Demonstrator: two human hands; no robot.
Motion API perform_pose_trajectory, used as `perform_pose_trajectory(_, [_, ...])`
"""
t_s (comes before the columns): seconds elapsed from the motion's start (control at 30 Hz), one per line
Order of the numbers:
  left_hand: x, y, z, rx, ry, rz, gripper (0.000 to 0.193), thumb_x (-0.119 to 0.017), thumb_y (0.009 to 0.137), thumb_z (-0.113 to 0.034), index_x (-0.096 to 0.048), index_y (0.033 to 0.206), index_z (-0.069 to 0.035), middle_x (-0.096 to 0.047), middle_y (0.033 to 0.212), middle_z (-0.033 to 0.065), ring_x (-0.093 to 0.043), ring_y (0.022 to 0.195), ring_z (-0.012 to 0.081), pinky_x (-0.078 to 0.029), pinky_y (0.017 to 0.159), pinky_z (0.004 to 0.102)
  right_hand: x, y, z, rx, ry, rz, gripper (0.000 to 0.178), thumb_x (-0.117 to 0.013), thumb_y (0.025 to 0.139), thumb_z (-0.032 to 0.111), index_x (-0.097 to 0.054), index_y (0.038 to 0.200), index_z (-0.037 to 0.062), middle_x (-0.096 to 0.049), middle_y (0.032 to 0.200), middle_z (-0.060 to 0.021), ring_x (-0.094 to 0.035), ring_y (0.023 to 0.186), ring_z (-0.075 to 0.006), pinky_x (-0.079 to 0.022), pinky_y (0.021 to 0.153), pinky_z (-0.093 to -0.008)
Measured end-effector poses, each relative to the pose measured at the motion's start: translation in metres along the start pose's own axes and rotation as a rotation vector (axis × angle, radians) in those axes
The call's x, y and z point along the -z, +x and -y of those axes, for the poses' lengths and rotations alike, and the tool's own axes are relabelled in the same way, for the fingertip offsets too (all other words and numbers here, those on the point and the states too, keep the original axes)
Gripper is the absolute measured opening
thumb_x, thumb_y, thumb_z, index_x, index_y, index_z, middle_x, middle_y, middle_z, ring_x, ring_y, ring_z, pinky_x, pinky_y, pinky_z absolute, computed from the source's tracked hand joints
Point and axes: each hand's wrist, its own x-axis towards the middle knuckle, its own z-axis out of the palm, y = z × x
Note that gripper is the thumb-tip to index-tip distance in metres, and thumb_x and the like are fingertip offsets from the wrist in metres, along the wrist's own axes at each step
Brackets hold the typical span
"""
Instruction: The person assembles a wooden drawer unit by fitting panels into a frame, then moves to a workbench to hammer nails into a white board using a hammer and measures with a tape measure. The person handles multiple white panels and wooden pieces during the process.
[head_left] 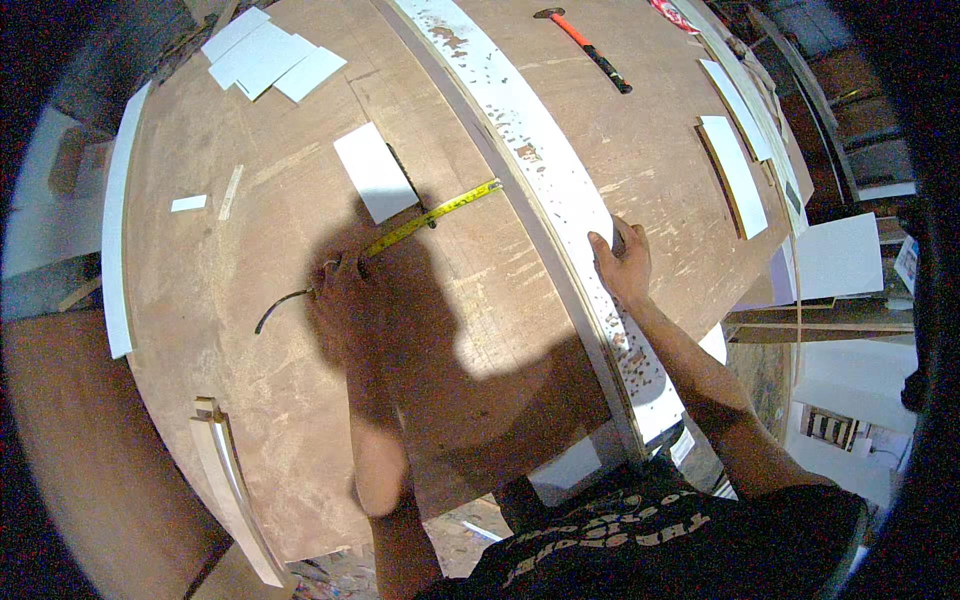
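Deep in shadow, the left hand (340,282) was closed around what was probably the case of a yellow-bladed tape measure (430,218), its blade drawn out to a long, brown-speckled white board (553,178). On the brown wooden tabletop (660,150), the right hand (626,268) had its fingers curled over the board's right edge.

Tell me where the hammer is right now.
In the head view, the hammer lies near the top, right of centre, on the brown worktop, between the long white board and the short white pieces along the right edge.
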Motion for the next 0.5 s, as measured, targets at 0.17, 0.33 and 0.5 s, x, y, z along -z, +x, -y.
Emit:
perform_pose_trajectory(0.17, [-0.0112,-0.0001,0.0095,-0.051,0.077,-0.009,0.031,-0.058,0.096,-0.026,-0.068,0.122,-0.012,-0.067,0.121,0.0138,-0.06,0.117,0.034,-0.047,0.101,0.0476,0.0005,-0.0007,-0.0013,-0.061,0.008,0.029,0.051,-0.072,0.088,0.038,-0.065,0.126,0.0057,-0.061,0.099,-0.0192,-0.059,0.094,-0.0352,-0.05,0.085,-0.0465])
perform_pose_trajectory(0.33, [-0.0065,-0.0015,0.0049,0.003,0.046,0.065,0.03,-0.059,0.096,-0.026,-0.069,0.121,-0.012,-0.067,0.121,0.0133,-0.059,0.118,0.0341,-0.046,0.101,0.0478,0.0017,0.0008,-0.0003,-0.032,0.003,0.026,0.05,-0.073,0.087,0.038,-0.066,0.125,0.0062,-0.06,0.095,-0.0177,-0.06,0.091,-0.0338,-0.05,0.083,-0.0452])
perform_pose_trajectory(0.5, [-0.0058,-0.0015,0.0059,-0.002,0.042,0.053,0.029,-0.059,0.096,-0.026,-0.069,0.119,-0.012,-0.067,0.12,0.0127,-0.058,0.119,0.0339,-0.046,0.102,0.0479,0.0005,-0.0046,-0.0003,0.021,0.035,-0.009,0.051,-0.073,0.089,0.04,-0.067,0.123,0.0021,-0.057,0.089,-0.0148,-0.057,0.082,-0.0277,-0.049,0.074,-0.0405])
